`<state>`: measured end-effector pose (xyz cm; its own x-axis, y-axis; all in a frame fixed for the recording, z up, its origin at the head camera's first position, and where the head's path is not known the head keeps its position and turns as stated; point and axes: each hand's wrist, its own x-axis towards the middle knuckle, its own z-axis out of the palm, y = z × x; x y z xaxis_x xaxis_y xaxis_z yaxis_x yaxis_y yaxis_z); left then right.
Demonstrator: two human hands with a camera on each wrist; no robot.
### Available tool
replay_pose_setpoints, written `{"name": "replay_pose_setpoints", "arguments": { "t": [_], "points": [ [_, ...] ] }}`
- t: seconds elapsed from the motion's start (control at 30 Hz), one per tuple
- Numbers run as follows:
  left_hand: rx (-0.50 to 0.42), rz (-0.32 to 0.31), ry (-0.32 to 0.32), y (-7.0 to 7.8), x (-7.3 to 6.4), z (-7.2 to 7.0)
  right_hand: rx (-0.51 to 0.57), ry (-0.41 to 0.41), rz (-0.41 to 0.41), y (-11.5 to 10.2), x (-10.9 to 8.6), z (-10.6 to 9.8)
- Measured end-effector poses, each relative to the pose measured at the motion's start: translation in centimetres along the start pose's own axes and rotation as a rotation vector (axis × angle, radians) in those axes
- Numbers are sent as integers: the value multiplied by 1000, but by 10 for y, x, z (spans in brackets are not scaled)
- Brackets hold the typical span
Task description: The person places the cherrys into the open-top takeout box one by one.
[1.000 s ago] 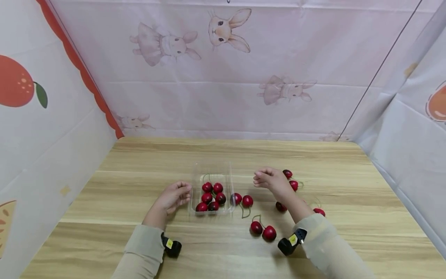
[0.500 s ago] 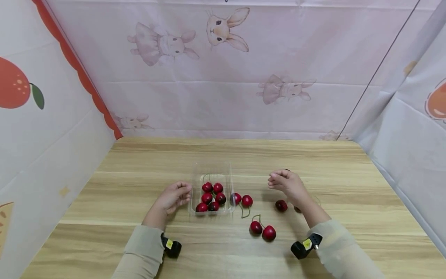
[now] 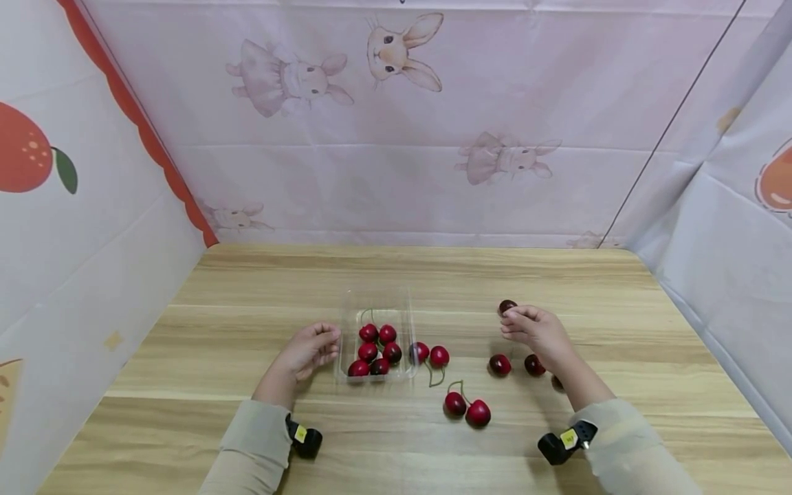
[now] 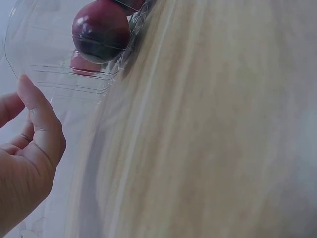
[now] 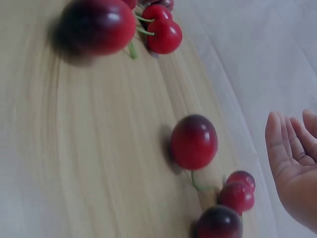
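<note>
A clear plastic box (image 3: 379, 301) stands on the table with several dark red cherries (image 3: 368, 353) inside. My left hand (image 3: 309, 352) pinches its left rim between thumb and index finger; in the left wrist view the index fingertip meets the clear edge (image 4: 44, 29). To the right, my right hand (image 3: 540, 335) hovers over the table with bent, loose fingers and nothing between them. Just behind its fingertips lies a dark cherry (image 3: 507, 306). Below the hand are more cherries (image 3: 500, 365), one partly hidden by the wrist. The right wrist view shows a stemmed cherry (image 5: 194, 142) left of the hand.
Two stem-joined cherry pairs lie between the hands: one pair (image 3: 438, 356) against the box's right side, another pair (image 3: 478, 414) nearer the front. The wooden table (image 3: 297, 275) ends at a rabbit-printed cloth (image 3: 396, 185) behind, with cloth walls on both sides.
My right hand has moved rightward, away from the box, uncovering cherries in front of it and covering others. The left hand and the box have stayed in place.
</note>
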<state>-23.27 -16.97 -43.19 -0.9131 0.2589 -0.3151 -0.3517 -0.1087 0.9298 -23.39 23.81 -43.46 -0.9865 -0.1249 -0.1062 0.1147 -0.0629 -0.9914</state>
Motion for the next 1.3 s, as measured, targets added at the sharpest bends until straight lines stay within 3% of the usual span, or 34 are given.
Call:
{"name": "replay_pose_setpoints", "arguments": {
  "t": [0.23, 0.37, 0.5, 0.73, 1.0, 1.3],
  "points": [
    [-6, -2, 0, -1, -1, 0, 57, -36, -70, -2, -7, -15],
    [-19, 2, -3, -1, 0, 0, 59, -11, -49, -11, -15, -19],
    [-30, 7, -7, -2, 0, 0, 18, 39, 26, -24, -26, -17],
    [-34, 7, -12, -2, 1, -2, 22, 41, 1, -17, -30, -36],
    [-23, -2, -4, -4, 3, -2, -69, 104, 26, -9, -33, -58],
    [-19, 3, -11, -4, 2, -2, -26, 121, 44, -10, -44, -69]
  ]
}}
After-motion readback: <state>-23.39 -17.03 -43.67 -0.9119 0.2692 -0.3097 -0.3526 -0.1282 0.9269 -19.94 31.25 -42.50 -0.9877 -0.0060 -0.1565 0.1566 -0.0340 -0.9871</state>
